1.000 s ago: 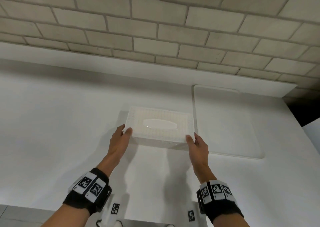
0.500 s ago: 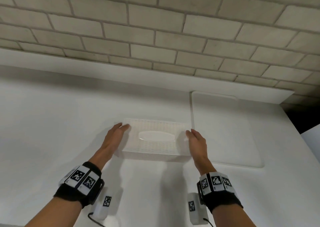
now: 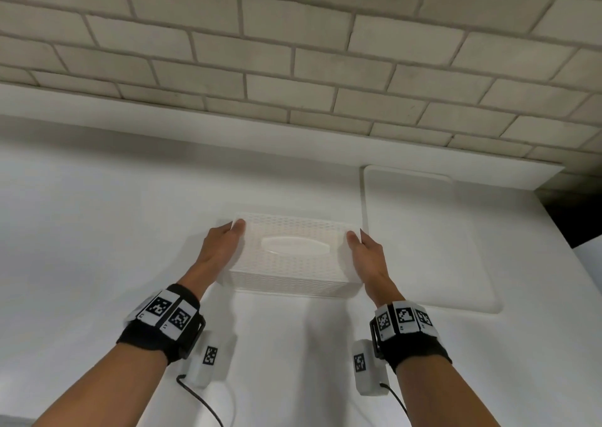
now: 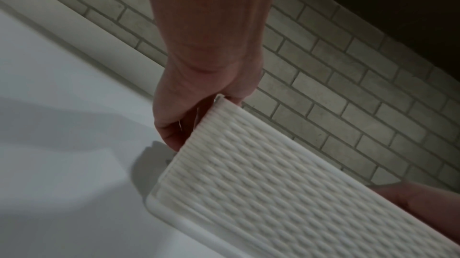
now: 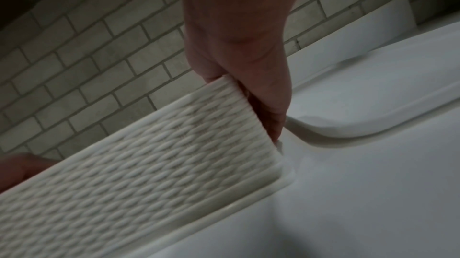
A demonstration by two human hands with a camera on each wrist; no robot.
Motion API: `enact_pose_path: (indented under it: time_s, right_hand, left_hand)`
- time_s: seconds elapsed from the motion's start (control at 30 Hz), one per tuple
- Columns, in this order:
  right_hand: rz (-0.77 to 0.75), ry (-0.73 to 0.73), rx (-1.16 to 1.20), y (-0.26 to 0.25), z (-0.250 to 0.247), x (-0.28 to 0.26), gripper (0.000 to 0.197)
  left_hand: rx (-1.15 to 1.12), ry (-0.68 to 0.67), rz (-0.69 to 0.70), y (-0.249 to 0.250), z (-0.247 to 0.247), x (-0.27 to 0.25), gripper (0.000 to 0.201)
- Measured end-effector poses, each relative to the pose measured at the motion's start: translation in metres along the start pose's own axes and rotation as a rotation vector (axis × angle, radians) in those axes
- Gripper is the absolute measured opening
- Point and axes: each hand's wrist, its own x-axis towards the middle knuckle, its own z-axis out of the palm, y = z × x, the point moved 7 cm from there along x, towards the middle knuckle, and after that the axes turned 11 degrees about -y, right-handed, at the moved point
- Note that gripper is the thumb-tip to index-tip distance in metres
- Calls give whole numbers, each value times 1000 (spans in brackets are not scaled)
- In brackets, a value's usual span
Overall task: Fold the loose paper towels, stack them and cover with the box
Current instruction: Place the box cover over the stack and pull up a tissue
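Firmly around box, both grips

No readable text, brand or number appears on any surface. The wrist bands carry only black-and-white square marker patterns, not legible characters.

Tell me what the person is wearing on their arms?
Both forearms are bare, with no sleeves. Each wrist has a black fabric wristband carrying white tiles printed with black-and-white square code markers. Under each wrist hangs a small white plastic box with its own marker, and a thin black cable trails from it.
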Motion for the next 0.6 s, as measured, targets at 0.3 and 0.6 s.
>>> enact_pose_path:
  time_s: [0.3, 0.6]
  right_hand:
    - [-25, 34, -49, 4, 2, -3, 47]
    - [-39, 75, 99, 33, -9, -19, 18]
  left_hand:
    - [7, -10, 45, -3, 3, -7, 31]
    - [-194, -93, -24, -32, -4, -3, 35]
